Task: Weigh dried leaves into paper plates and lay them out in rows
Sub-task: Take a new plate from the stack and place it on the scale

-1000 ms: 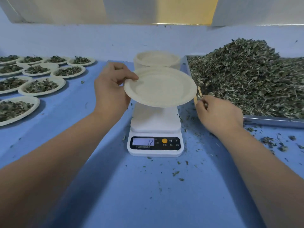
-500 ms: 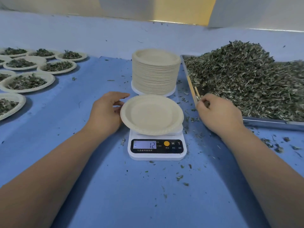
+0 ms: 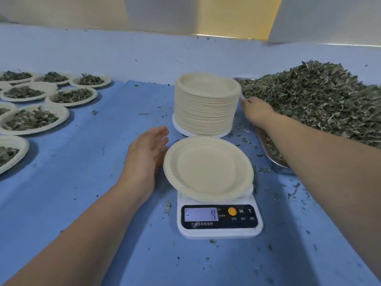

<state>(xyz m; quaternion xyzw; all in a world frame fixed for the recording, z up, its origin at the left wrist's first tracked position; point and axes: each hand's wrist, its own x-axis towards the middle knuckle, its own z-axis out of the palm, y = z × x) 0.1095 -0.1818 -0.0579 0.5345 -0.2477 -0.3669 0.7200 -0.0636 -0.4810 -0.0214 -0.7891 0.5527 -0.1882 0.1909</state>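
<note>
An empty plate sits on the scale, which stands mid-surface, towards the near edge. The plate overhangs the platform on every side, and the display below it shows what looks like a 9.

The left hand lies just beside the plate's left rim, palm turned towards it. Its fingers are straight and released, gripping nothing. Whether they brush the rim or stand just off it cannot be told.

The right hand reaches past the plate to the gap between the stack of unused plates and the leaves. Its fingers point away from the camera, at the heap's left margin. Whether they are clenched on something cannot be told.

The stack stands directly behind the scale, well apart from the left hand. The leaves are heaped in a metal tray towards the right edge of the blue surface. Filled plates lie in rows along the left edge, and leaf crumbs are scattered round the scale.
</note>
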